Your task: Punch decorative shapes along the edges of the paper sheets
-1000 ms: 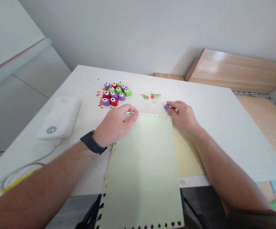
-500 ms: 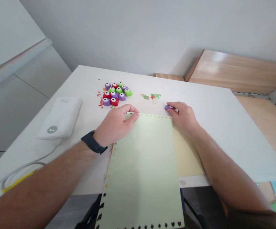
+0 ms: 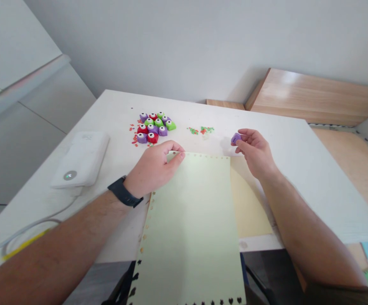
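Observation:
A pale green sheet of paper [image 3: 199, 220] lies partly on the table and hangs over its front edge, with small shapes punched along its borders. My left hand [image 3: 158, 166] pinches its far left corner between thumb and fingers. Up off the table, near the sheet's far right corner, my right hand [image 3: 255, 150] holds a small purple craft punch [image 3: 235, 138], its slotted side showing. Beyond my left hand stand several purple, red and green craft punches [image 3: 152, 137] in a cluster.
Red, orange and green paper bits [image 3: 207, 130] lie on the white table [image 3: 285, 169]. A yellowish sheet [image 3: 250, 207] rests under the green one. On the left are a white power bank [image 3: 84, 156] with a cable and something yellow [image 3: 26, 244]. A wooden panel [image 3: 314, 95] stands behind right.
My right hand has lifted the purple craft punch off the table, moved it slightly right and turned it. The left hand and the green sheet stay in place.

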The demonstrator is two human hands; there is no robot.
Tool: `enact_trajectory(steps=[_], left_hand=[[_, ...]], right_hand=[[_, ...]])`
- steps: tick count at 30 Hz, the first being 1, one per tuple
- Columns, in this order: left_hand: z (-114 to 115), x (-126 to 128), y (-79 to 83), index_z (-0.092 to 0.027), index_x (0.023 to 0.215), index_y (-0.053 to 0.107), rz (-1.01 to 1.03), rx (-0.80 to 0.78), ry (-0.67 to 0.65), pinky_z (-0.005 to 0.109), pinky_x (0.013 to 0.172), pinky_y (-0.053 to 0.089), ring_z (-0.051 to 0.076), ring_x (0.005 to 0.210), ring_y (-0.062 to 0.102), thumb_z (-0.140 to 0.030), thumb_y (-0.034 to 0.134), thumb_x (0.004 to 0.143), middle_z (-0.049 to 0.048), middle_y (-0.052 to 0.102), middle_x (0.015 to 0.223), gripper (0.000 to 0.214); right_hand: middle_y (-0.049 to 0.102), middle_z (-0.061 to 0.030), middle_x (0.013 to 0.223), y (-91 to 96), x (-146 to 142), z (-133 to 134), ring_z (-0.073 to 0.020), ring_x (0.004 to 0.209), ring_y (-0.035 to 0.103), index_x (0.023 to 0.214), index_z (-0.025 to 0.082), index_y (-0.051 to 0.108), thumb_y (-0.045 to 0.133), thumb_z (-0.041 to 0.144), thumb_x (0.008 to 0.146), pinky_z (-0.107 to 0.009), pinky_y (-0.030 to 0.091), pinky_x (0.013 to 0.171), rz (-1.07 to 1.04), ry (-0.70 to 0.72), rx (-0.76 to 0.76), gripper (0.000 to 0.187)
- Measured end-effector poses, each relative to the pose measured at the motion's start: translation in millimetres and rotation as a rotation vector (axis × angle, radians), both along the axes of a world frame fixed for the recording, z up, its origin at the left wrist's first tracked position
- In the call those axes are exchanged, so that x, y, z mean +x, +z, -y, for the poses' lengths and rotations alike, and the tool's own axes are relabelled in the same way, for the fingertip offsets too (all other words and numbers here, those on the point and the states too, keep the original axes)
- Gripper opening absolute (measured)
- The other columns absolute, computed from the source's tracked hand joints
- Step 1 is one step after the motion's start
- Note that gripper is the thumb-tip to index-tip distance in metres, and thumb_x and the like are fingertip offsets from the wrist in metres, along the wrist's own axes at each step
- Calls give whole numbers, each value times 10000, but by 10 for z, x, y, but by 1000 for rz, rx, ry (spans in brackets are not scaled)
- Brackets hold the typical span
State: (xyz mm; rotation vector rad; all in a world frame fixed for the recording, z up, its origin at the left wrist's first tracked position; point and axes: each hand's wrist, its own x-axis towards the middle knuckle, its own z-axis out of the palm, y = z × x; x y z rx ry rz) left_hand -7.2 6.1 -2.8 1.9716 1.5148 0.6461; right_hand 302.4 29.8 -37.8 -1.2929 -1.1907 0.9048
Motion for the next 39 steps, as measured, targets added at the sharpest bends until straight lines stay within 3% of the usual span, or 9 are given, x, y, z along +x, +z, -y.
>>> enact_trajectory(steps=[4, 9, 12, 17, 22, 31, 39], left_hand=[[-8, -7, -20, -254, 1033, 725, -7, 11, 3, 307, 537, 295, 153, 481, 425, -480, 572, 956, -54, 483, 537, 284], [-14, -17, -30, -256, 1043, 722, 1, 14, 17, 306, 534, 288, 149, 468, 409, -487, 575, 959, -57, 483, 534, 287], [-15, -21, -20, -248, 1043, 721, 2, 23, 27, 304, 536, 297, 148, 472, 418, -493, 577, 957, -53, 508, 547, 297], [-16, -18, 25, -247, 1050, 717, 2, 15, 45, 299, 541, 305, 149, 484, 429, -501, 572, 961, -54, 502, 552, 306], [-31, -35, 39, -235, 1057, 719, 2, 31, 65, 301, 558, 331, 141, 502, 439, -492, 577, 957, -36, 598, 649, 310], [-60, -72, -18, -223, 1077, 710, 26, 61, 88, 305, 581, 374, 135, 497, 446, -544, 567, 974, -30, 639, 701, 366], [-83, -91, -31, -211, 1094, 709, 40, 65, 91, 305, 605, 391, 169, 586, 515, -565, 564, 976, 4, 691, 756, 400]], right_hand=[[708, -7, 954, 81, 16, 89, -197, 938, 716, 1239, 258, 674, 754, 266, 781, -347, 559, 798, -72, 67, -68, 465], [701, -9, 937, 129, 18, 165, -200, 923, 728, 1145, 256, 711, 785, 326, 798, -399, 578, 896, -158, 98, -113, 362], [709, -9, 936, 157, 5, 177, -193, 907, 730, 1102, 248, 716, 815, 338, 788, -377, 577, 864, -208, 101, -127, 342], [712, -21, 946, 180, 18, 192, -184, 871, 716, 1105, 238, 723, 829, 386, 807, -296, 515, 680, -215, 118, -153, 349], [680, -4, 921, 188, 23, 204, -122, 685, 588, 1050, 237, 724, 829, 391, 808, -275, 414, 572, -223, 102, -157, 306], [652, -1, 930, 221, 6, 256, -134, 755, 594, 1029, 227, 721, 881, 305, 758, -300, 476, 690, -304, 245, -180, 324], [669, -8, 932, 186, -10, 239, -129, 773, 610, 1000, 208, 736, 884, 397, 799, -292, 481, 703, -295, 210, -210, 313]])
